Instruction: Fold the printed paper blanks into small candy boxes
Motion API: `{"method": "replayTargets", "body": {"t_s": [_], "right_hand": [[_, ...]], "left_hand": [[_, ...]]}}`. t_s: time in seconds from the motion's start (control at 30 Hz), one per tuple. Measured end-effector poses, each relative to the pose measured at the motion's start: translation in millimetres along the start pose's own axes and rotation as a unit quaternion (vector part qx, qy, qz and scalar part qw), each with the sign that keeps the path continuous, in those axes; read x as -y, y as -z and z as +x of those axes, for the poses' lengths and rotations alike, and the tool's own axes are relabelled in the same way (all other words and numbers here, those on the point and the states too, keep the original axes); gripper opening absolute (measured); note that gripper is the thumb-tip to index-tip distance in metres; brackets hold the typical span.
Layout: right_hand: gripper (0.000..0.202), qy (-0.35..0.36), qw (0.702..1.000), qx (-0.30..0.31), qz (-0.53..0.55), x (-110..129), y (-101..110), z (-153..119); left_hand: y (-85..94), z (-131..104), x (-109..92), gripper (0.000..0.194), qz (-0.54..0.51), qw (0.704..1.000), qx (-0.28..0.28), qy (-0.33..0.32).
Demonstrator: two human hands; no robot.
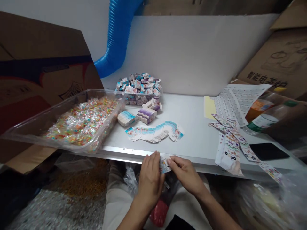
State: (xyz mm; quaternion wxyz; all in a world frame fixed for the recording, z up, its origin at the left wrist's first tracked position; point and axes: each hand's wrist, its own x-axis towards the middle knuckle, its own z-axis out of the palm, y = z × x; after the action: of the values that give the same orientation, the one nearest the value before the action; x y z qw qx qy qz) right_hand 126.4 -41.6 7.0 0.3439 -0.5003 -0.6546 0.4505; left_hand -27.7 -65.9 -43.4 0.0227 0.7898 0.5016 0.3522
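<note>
A small printed card (164, 164) is held between my hands, just off the front edge of the table. My left hand (150, 175) presses its fingers together along the card's left side. The thumb and fingers of my right hand (185, 172) pinch its right side. Beyond them on the table lies a fanned row of blue and white cards (154, 131). Behind that row stand a blue and white stack (126, 118) and a purple and white stack (146, 115). A clear container heaped with small folded boxes (140, 88) is at the back.
A clear tray (105, 135) of colourful small packets is at the left, beside a large cardboard box (48, 73). On the right are printed strips (231, 150), sheets (236, 100), a bottle (262, 121) and a black phone (269, 151). A blue hose (120, 35) hangs behind.
</note>
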Motion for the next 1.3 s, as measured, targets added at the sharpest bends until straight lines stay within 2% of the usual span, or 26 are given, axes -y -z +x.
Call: {"method": "replayTargets", "body": {"t_s": [0.1,0.2,0.37,0.53,0.63,0.8,0.87,1.07,1.2,1.3], "right_hand": [[0.025,-0.046,0.994,0.066,0.072,-12,-1,6],[0.019,-0.053,0.991,0.097,0.077,-22,-1,14],[0.01,-0.016,0.996,0.086,-0.003,-22,-4,17],[0.011,-0.017,0.995,0.094,0.013,-19,0,20],[0.01,-0.019,0.996,0.078,0.041,-17,-2,18],[0.022,-0.035,0.989,0.043,0.14,-20,-14,6],[0.026,-0.049,0.979,0.03,0.198,-23,-19,0],[0.031,-0.082,0.93,0.037,0.357,-24,-37,-13],[0.031,-0.074,0.932,0.014,0.354,-24,-50,-15],[0.031,-0.046,0.969,-0.038,0.24,-26,-55,-16]], "left_hand": [[0.3,-5,6,0.064,-0.014,0.999,0.041,-0.006],[1.1,-7,7,0.058,-0.009,0.998,0.055,0.003],[2.0,-3,4,0.043,-0.016,0.998,0.062,-0.008],[-2.4,-11,5,0.056,-0.08,0.994,0.078,0.004],[-6.6,-17,6,0.058,-0.128,0.989,0.064,0.022],[-11.7,-21,7,0.054,-0.117,0.993,0.004,0.024],[-12.0,-21,6,0.051,-0.127,0.991,-0.009,0.032],[-11.5,-18,0,0.036,-0.206,0.969,-0.04,0.133],[-13.7,-20,5,0.035,-0.178,0.977,-0.052,0.103],[-14.9,-24,9,0.043,-0.149,0.985,-0.029,0.08]]}}
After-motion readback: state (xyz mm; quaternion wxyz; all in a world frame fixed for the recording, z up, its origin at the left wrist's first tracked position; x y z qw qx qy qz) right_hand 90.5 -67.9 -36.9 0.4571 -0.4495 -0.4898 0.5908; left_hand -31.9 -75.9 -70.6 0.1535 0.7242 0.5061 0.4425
